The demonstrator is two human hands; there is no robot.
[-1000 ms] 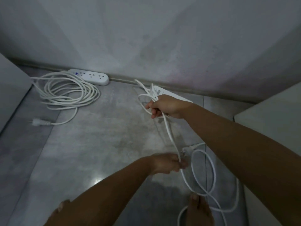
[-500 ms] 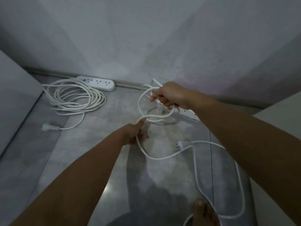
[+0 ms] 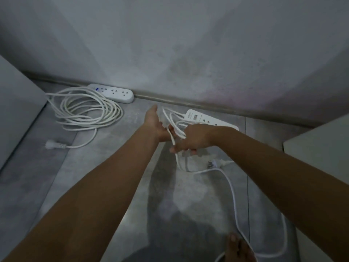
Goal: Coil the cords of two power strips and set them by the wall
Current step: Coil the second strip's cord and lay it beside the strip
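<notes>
Okay, head view, the only one. The landmark is the second power strip, flat at the foot of the wall with its long axis along the wall.

The right hand is just in front of that strip on the person's side, fingers curled round a bunch of loops of its cord in a firm hold. The left hand is just left of the strip, fingers straight and pointing at the wall. The cord crosses the heel of its palm and is not pinched, as far as I can see. The loops sit between the two hands and lean up toward the strip.

The slack cord drops from the right hand, runs away from the strip toward the person and curves past a bare foot. The plug lies just on the near side of the strip.

Judged key relation: the uncoiled length lies on the person's side of the grip, trailing back and right, so the next loop has to be drawn up from there. The left hand is free and nearer the hanging strand, so it is the likely feeder.

The first power strip is well left of the landmark, also at the wall, with its coiled cord beside it. That one looks done.
</notes>
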